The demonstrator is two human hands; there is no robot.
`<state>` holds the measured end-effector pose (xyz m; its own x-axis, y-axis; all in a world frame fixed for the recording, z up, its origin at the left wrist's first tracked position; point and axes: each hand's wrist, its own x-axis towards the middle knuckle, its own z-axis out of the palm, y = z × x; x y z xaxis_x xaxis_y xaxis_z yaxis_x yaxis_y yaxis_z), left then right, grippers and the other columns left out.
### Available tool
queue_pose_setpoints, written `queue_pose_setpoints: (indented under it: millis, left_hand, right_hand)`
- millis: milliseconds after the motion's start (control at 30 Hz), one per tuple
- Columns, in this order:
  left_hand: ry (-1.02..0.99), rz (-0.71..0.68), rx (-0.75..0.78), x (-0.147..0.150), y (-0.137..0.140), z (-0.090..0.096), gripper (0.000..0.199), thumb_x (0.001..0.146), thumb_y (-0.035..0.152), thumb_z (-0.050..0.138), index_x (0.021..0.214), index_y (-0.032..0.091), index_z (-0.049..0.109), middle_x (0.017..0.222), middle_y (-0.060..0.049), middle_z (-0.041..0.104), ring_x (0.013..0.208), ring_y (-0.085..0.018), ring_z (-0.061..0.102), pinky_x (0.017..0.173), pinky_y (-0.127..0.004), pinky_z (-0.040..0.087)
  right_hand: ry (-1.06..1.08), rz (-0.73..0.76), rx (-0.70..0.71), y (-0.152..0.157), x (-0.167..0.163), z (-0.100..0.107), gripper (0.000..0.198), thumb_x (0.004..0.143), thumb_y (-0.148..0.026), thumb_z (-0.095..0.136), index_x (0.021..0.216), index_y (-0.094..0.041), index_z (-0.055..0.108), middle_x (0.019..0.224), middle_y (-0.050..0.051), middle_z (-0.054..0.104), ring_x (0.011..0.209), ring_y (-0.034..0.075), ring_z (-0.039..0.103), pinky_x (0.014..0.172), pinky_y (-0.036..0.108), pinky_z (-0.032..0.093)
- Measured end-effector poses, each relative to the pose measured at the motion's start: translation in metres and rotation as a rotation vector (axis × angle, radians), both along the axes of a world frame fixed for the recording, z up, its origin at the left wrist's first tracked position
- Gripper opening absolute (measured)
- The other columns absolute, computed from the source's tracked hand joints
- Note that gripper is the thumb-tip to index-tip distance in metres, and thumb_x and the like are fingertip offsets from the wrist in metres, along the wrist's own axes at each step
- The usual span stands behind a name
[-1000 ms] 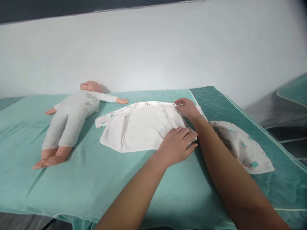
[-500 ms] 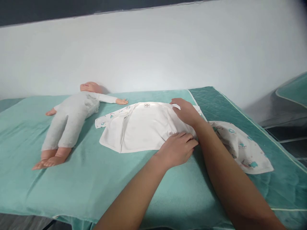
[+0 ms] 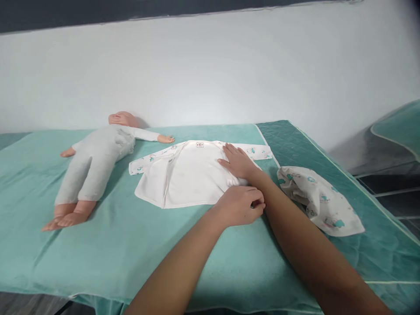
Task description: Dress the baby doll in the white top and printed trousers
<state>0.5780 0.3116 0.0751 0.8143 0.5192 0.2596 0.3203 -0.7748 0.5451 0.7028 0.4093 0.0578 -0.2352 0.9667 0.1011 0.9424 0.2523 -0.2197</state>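
A white baby shirt (image 3: pixel 197 175) lies spread open on the green cover, its inside facing up and its patterned sleeves out to both sides. My right hand (image 3: pixel 241 162) rests flat on the shirt's right part, near the sleeve, fingers stretched out. Just below it, at the lower right edge of the shirt, is my left hand (image 3: pixel 241 204), with curled fingers meeting the thumb. Whether any cloth is between those fingertips cannot be seen. My left hand and right forearm hide the shirt's lower right corner.
A baby doll (image 3: pixel 95 153) in white lies on its back at the left, one arm reaching toward the shirt. Right of my forearm is a crumpled patterned cloth (image 3: pixel 323 201). The green cover (image 3: pixel 108 262) lies over the bed, against a white wall (image 3: pixel 203 74).
My right hand has moved left and down from the right sleeve and now lies flat on the shirt. The right sleeve shows, straightened out. My left hand's fingers have curled in.
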Motion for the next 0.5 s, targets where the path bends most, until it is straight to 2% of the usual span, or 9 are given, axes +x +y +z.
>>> queue_pose_setpoints:
  millis: [133,233,300,367,500]
  left_hand:
    - [-0.138,0.163,0.017,-0.004,0.002,-0.001,0.025,0.095,0.033,0.048,0.079,0.020,0.061,0.078,-0.001,0.069,0.073,-0.014,0.062,0.067,-0.029,0.046]
    - [-0.273,0.307,0.120,-0.024,0.009,0.001,0.023,0.097,0.030,0.045,0.086,0.020,0.063,0.087,-0.004,0.070,0.084,-0.016,0.063,0.077,-0.030,0.049]
    - [-0.328,0.404,0.227,-0.052,0.017,0.003,0.021,0.097,0.026,0.043,0.093,0.020,0.063,0.094,-0.005,0.070,0.093,-0.017,0.062,0.086,-0.032,0.049]
    - [-0.332,0.563,0.318,-0.090,0.029,0.006,0.020,0.096,0.022,0.043,0.099,0.020,0.063,0.100,-0.006,0.070,0.099,-0.018,0.061,0.092,-0.034,0.048]
    - [-0.162,0.920,0.374,-0.172,0.057,0.008,0.030,0.089,0.012,0.043,0.110,0.021,0.063,0.113,-0.009,0.066,0.113,-0.025,0.055,0.101,-0.042,0.044]
  right_hand:
    - [-0.010,0.001,0.100,0.003,0.000,-0.007,0.067,0.100,-0.049,0.027,0.149,-0.004,0.035,0.159,0.018,0.031,0.149,0.030,0.025,0.120,0.047,0.023]
    - [-0.017,0.011,0.143,0.001,0.001,-0.012,0.062,0.100,-0.045,0.027,0.147,-0.005,0.039,0.158,0.019,0.033,0.148,0.029,0.027,0.119,0.047,0.024]
    - [-0.022,0.009,0.164,-0.003,0.001,-0.016,0.061,0.100,-0.045,0.027,0.146,-0.006,0.040,0.158,0.019,0.033,0.147,0.029,0.029,0.118,0.048,0.025]
    - [-0.028,-0.005,0.166,-0.009,0.000,-0.018,0.062,0.100,-0.047,0.027,0.147,-0.008,0.039,0.158,0.018,0.033,0.147,0.030,0.028,0.118,0.049,0.025]
    - [-0.056,-0.047,0.144,-0.025,-0.008,-0.019,0.064,0.101,-0.049,0.025,0.148,-0.007,0.037,0.159,0.019,0.031,0.149,0.030,0.025,0.118,0.050,0.025]
